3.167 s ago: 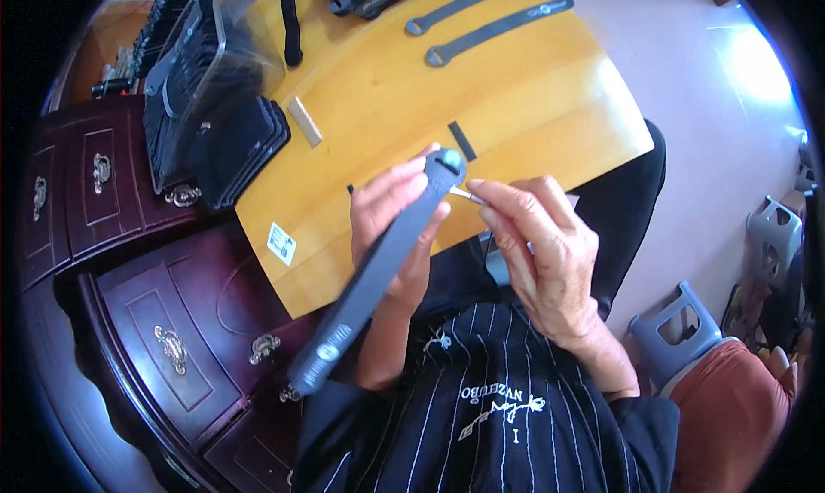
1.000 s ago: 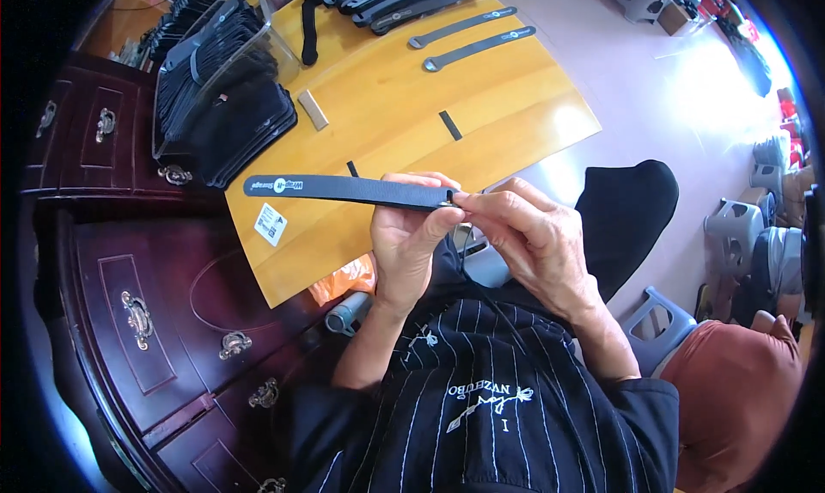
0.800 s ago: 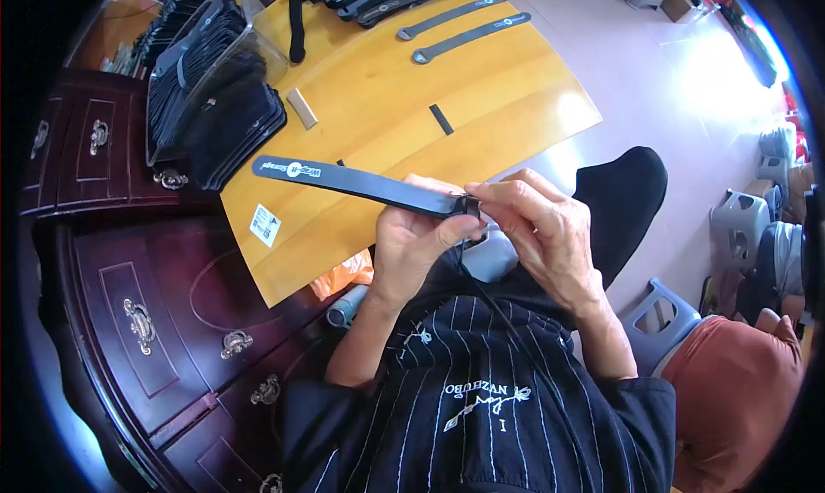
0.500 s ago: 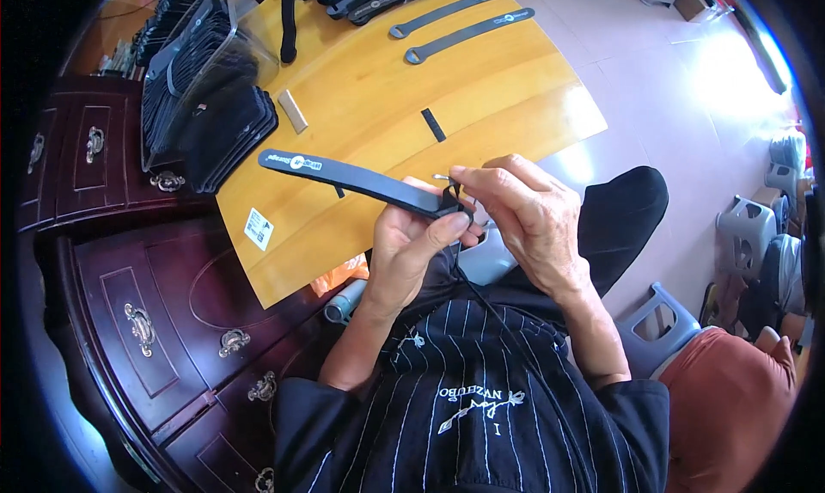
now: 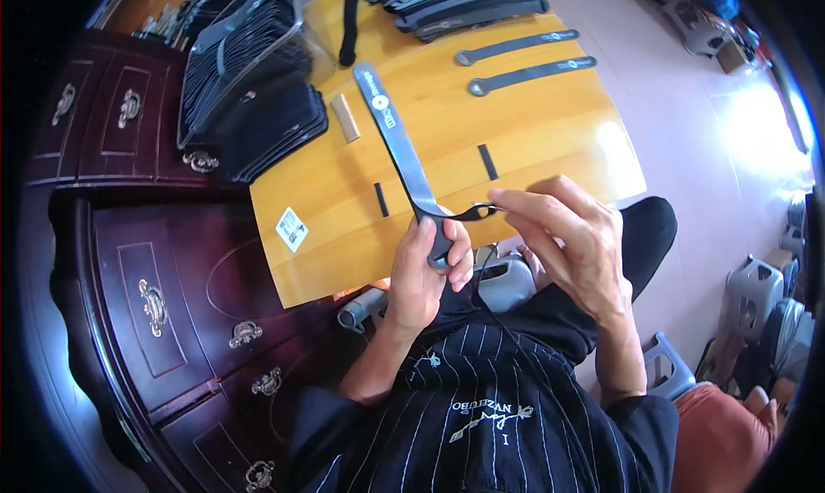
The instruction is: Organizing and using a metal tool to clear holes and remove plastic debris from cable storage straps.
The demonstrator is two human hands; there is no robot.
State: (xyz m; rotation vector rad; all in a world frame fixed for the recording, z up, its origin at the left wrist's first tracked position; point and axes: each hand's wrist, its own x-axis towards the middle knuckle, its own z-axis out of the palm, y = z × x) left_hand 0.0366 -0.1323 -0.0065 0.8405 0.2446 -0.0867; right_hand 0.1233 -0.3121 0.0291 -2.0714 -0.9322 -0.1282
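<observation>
Pinching a thin black loop [image 5: 478,210] at the strap's near end, the right hand [image 5: 571,244] is working with its fingertips. The left hand [image 5: 427,269] is gripping the long dark strap [image 5: 404,149] near that same end. The strap is pointing up and away over the yellow table [image 5: 550,140], its long side running from the hands toward the far stacks of black straps [image 5: 249,89]. It looks like the loop is only partly fitted; two flat straps [image 5: 524,55] are waiting.

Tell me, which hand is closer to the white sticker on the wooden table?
Left. The left hand grips the near end of the long dark strap, right of the white sticker and a little nearer the person. The right hand is farther right, beyond the left hand.
</observation>
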